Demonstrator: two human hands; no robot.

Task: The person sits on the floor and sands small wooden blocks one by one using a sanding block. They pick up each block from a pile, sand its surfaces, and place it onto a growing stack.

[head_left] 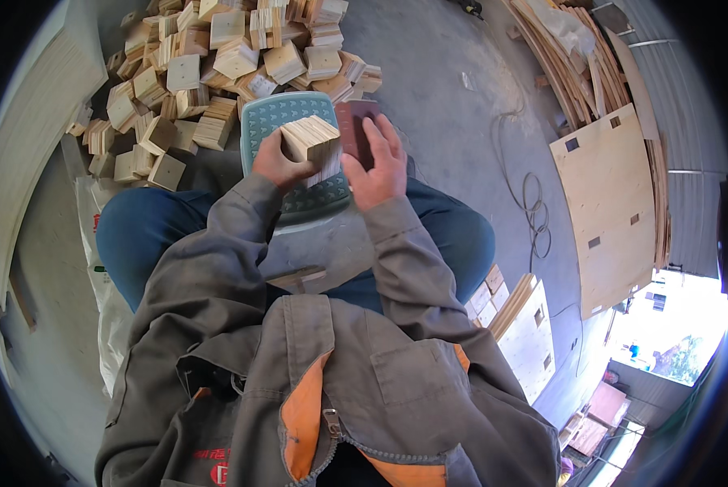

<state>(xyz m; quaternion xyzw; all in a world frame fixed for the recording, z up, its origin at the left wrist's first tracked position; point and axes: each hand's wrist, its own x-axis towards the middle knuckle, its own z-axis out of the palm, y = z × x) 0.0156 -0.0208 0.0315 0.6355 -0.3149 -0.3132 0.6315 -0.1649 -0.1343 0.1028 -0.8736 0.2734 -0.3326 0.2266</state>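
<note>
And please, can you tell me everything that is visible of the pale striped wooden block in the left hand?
The pale striped wooden block looks like layered plywood: thin light and brown bands, fairly straight edges. The left hand holds it at an angle over the blue-green plastic stool. A dark red block is close on its right; whether that or the stool touches it is unclear.

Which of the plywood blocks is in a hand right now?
The plywood block in the left hand, over the teal stool. What sets it apart: no hand touches the blocks in the heap beyond the stool.
</note>
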